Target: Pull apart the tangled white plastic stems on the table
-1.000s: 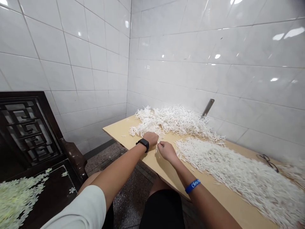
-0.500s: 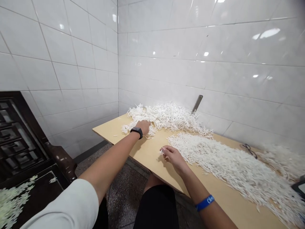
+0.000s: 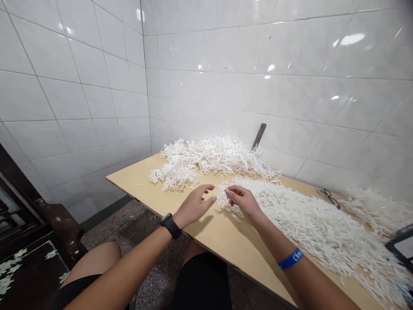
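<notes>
Over the table's front part, my left hand [image 3: 197, 204] is open, thumb and fingers apart, with nothing visible between them. Facing it closely, my right hand [image 3: 245, 203] has its thumb and fingertips pinched together at the left end of a long spread of thin white strips [image 3: 297, 215]. Whatever is in that pinch blends with the white behind it, so I cannot make it out. Behind both hands lies a taller, tangled heap of thin white branching pieces [image 3: 219, 155], with a smaller clump [image 3: 179, 174] at its left front.
The wooden tabletop [image 3: 129, 178] stands against a tiled wall [image 3: 206, 103]. A flat metal strip [image 3: 259, 137] rises behind the heap. Dark scissor-like handles [image 3: 329, 197] and a dark-edged device [image 3: 402, 245] are on the right. White flower shapes [image 3: 13, 267] lie on a dark wooden chair [image 3: 61, 224].
My left hand has left the tangled heap and come back right, close to my right hand. My right hand has shifted slightly up and right, to the strips' edge. The view has turned slightly right.
</notes>
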The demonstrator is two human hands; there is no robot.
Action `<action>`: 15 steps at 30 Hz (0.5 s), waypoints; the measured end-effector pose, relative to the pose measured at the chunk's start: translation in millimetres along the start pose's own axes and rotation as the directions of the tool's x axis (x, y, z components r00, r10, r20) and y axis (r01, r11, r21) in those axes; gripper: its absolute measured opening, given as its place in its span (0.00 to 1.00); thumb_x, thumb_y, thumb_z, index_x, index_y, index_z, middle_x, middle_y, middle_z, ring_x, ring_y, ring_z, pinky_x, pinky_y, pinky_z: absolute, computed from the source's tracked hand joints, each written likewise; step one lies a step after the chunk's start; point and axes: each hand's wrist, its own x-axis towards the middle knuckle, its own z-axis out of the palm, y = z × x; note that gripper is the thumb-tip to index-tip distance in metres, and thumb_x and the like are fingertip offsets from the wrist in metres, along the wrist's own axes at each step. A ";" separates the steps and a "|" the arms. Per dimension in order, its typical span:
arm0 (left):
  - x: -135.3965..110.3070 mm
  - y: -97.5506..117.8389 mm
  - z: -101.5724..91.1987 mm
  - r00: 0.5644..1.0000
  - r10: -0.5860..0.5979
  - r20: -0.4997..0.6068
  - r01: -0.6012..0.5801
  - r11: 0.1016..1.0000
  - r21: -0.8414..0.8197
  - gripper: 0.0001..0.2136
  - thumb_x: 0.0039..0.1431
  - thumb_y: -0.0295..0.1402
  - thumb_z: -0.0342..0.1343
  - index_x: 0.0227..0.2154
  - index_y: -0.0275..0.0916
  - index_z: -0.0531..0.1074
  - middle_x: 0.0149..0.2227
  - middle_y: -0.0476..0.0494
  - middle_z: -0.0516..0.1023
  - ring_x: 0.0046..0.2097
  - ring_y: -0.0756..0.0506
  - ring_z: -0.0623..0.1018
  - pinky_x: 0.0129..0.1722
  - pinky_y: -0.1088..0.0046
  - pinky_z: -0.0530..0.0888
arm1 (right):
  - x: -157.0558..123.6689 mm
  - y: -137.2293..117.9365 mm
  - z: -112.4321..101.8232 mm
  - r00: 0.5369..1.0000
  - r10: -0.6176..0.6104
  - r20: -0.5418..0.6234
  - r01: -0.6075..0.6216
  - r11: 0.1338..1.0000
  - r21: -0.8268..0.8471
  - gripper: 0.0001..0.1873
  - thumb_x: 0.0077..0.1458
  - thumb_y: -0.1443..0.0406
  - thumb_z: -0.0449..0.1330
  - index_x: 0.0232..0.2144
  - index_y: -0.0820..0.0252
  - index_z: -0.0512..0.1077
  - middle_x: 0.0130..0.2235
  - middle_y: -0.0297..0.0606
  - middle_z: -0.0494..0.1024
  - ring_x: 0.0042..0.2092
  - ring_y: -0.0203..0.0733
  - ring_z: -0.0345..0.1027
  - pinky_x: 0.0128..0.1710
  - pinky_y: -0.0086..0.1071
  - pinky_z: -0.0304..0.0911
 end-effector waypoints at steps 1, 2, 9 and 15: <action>-2.9 -2.2 13.7 0.999 -0.018 0.029 0.020 0.997 -0.071 0.23 0.58 0.42 0.55 0.55 0.40 0.66 0.56 0.37 0.71 0.51 0.40 0.73 0.45 0.65 0.74 | -1.1 0.0 0.7 1.000 0.005 0.020 -0.006 0.999 0.040 0.19 0.42 0.52 0.68 0.28 0.61 0.74 0.23 0.31 0.70 0.24 0.34 0.62 0.25 0.30 0.60; -5.1 -4.7 24.9 0.998 -0.034 0.046 0.040 0.990 -0.133 0.25 0.57 0.43 0.56 0.56 0.40 0.65 0.55 0.36 0.71 0.50 0.41 0.74 0.44 0.66 0.74 | -3.1 1.3 2.6 0.999 0.010 0.037 -0.012 0.998 0.068 0.19 0.42 0.52 0.68 0.28 0.61 0.73 0.23 0.31 0.70 0.24 0.34 0.63 0.24 0.29 0.60; -10.8 -19.4 43.4 0.993 -0.086 0.076 0.109 0.904 -0.413 0.20 0.60 0.45 0.53 0.49 0.37 0.72 0.40 0.40 0.79 0.38 0.45 0.77 0.39 0.70 0.72 | -27.7 28.7 28.7 0.997 0.027 0.072 -0.045 0.965 0.260 0.17 0.49 0.51 0.64 0.31 0.58 0.69 0.24 0.31 0.73 0.24 0.37 0.67 0.21 0.30 0.65; -9.0 -26.8 41.6 0.986 -0.155 0.066 0.168 0.877 -0.451 0.20 0.61 0.45 0.50 0.36 0.32 0.77 0.30 0.42 0.78 0.33 0.45 0.75 0.36 0.69 0.71 | -39.4 33.9 35.1 0.982 0.062 0.180 -0.095 0.979 0.181 0.19 0.50 0.50 0.63 0.26 0.59 0.65 0.20 0.30 0.70 0.20 0.33 0.62 0.20 0.27 0.60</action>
